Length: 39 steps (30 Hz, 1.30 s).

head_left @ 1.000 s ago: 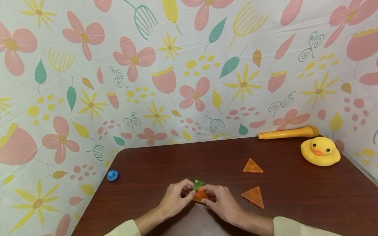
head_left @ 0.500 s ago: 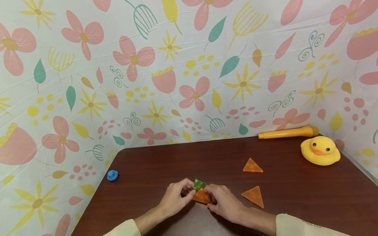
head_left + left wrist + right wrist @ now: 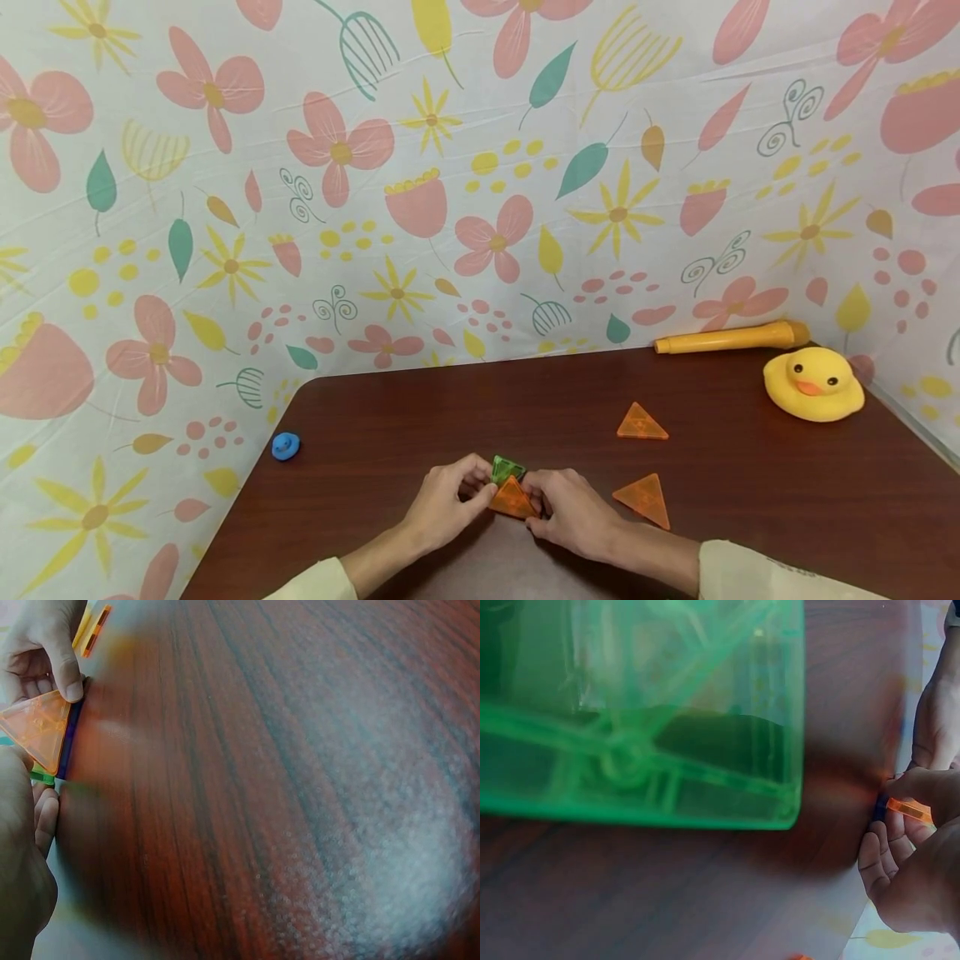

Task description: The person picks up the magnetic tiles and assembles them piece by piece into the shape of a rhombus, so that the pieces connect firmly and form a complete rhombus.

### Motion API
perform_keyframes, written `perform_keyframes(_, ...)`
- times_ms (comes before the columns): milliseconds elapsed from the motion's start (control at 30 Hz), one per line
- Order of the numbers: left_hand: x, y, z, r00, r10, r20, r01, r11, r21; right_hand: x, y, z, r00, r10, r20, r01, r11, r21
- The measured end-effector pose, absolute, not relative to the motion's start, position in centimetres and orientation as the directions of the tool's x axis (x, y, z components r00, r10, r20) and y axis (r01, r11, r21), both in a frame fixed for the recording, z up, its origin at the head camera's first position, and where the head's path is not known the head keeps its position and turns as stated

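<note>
An orange triangular magnetic tile (image 3: 513,500) leans up in front of a green tile (image 3: 507,470) between both hands in the head view. My left hand (image 3: 447,504) grips their left side, thumb at the orange tile's edge, fingers curled behind. My right hand (image 3: 573,512) holds the right side, its thumb at the lower right corner. In the left wrist view the orange tile (image 3: 37,727) slopes up from a dark blue-purple edge (image 3: 70,739), with a green edge (image 3: 43,775) at one corner. The far sides of the build are hidden by the fingers.
Two orange triangular tiles (image 3: 642,422) lie to the right on the brown table (image 3: 420,417). A yellow duck (image 3: 814,385) and a yellow toy microphone (image 3: 731,338) are at the back right, a small blue duck (image 3: 286,447) at left. A green tile (image 3: 630,772) looms close in the right wrist view.
My right hand has slid slightly right and down along the orange tile, uncovering more of its face. My left hand has kept its place.
</note>
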<state>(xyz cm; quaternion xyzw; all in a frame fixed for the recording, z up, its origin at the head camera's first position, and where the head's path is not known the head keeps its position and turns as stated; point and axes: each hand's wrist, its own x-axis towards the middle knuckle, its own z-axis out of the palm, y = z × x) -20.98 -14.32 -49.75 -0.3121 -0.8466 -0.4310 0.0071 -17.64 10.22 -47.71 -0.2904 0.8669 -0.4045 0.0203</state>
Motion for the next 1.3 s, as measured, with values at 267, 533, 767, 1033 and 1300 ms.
perform_keyframes(267, -21.08, -14.34, -49.84, -0.804, 0.524, 0.281, 0.534, 0.428, 0.729, -17.58, 10.12, -47.66, -0.838, -0.512, 0.189, -0.473, 0.507, -0.72)
perform_keyframes(533, -20.94, -14.3, -49.78, -0.805, 0.521, 0.284, 0.535, 0.431, 0.727, -17.5, 10.2, -47.6, -0.837, -0.514, 0.187, -0.473, 0.508, -0.719)
perform_keyframes(767, -21.01, -14.36, -49.88, -0.797, 0.53, 0.289, 0.547, 0.431, 0.718, -17.36, 10.24, -47.46, -0.829, -0.507, 0.236, -0.537, 0.606, -0.587)
perform_keyframes(1033, -21.11, -14.47, -49.92, -0.782, 0.552, 0.29, 0.564, 0.43, 0.705, -17.73, 10.36, -47.3, -0.804, -0.554, 0.216, -0.557, 0.574, -0.6)
perform_keyframes(1300, -21.02, -14.53, -49.86, -0.773, 0.565, 0.289, 0.576, 0.433, 0.694, -17.91, 10.3, -47.36, -0.793, -0.573, 0.208, -0.552, 0.533, -0.641)
